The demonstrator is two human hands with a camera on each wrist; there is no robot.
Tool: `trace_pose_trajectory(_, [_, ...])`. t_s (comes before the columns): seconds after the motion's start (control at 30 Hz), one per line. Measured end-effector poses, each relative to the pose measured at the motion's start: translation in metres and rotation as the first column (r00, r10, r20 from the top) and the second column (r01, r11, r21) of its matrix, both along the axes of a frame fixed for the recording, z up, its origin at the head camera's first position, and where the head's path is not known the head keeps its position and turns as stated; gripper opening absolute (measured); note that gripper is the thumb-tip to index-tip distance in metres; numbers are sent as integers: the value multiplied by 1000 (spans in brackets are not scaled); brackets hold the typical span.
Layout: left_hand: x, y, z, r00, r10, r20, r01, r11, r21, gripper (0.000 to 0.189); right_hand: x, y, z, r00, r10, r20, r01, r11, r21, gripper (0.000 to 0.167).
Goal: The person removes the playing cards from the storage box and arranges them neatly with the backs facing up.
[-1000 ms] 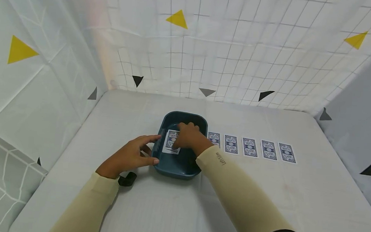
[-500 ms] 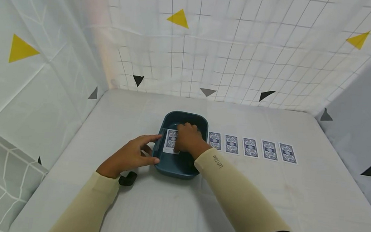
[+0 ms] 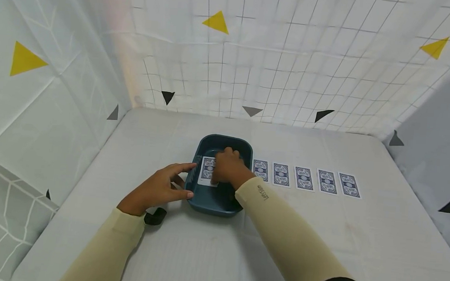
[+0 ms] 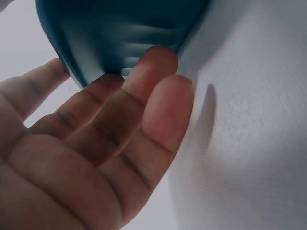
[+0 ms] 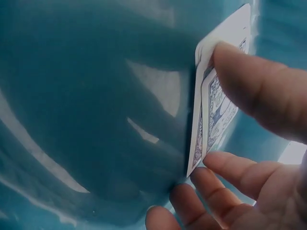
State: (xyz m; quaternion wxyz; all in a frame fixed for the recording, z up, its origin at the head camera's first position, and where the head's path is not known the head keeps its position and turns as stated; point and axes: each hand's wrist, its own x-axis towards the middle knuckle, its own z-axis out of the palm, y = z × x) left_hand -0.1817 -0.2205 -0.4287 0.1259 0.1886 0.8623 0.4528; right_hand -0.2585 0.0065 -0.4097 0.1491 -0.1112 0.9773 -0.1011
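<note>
A small stack of blue-backed playing cards [image 3: 207, 169] lies face down along the left side of a dark teal plastic tray [image 3: 210, 205]. Reaching into the tray, my right hand [image 3: 231, 169] holds the cards between thumb and fingertips. In the right wrist view the thumb is at one edge of the playing cards [image 5: 218, 120], the index fingertip at the far corner; the upper and lower cards are slightly out of line. My left hand [image 3: 159, 189] rests at the tray's left side, its fingers relaxed; the left wrist view shows fingertips against the tray's outer wall [image 4: 124, 33].
Several more playing cards [image 3: 303, 179] lie face down in a spaced row right of the tray. A black band [image 3: 155, 216] shows beside the left wrist. White cloth covers the table [image 3: 185, 259], and white sheeting [image 3: 278, 53] closes off its back and sides.
My right hand has shifted slightly within the tray, and the top card sits more squarely on the stack than before. The left hand and tray have barely moved.
</note>
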Motion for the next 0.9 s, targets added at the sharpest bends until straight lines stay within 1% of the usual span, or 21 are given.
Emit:
trace_pose_trajectory(0.23, [1,0,0,1000,1,-2,-1,1000,-3,83,-1,0,0,1000,-2,8,2,1000,-1,83])
trace_pose_trajectory(0.4, [-1,0,0,1000,-8,-10,8,1000,0,84,-2,1,0,1000,-21,9,21,999,-43,91])
trace_pose_trajectory(0.57, [-1,0,0,1000,-6,-6,6,1000,3,85,-2,0,-3,999,-39,-8,38,994,-98,96])
trace_pose_trajectory(0.63, [-2,0,0,1000,-4,-6,4,1000,2,85,-2,-1,-3,999,-46,-21,43,994,-105,98])
trace_pose_trajectory(0.8, [-2,0,-1,1000,0,-6,0,1000,0,85,1,-3,-3,998,-46,-47,41,994,-100,98])
trace_pose_trajectory(0.9, [-1,0,-1,1000,-1,-6,1,1000,1,85,2,-4,-2,998,-53,-26,49,989,-139,96])
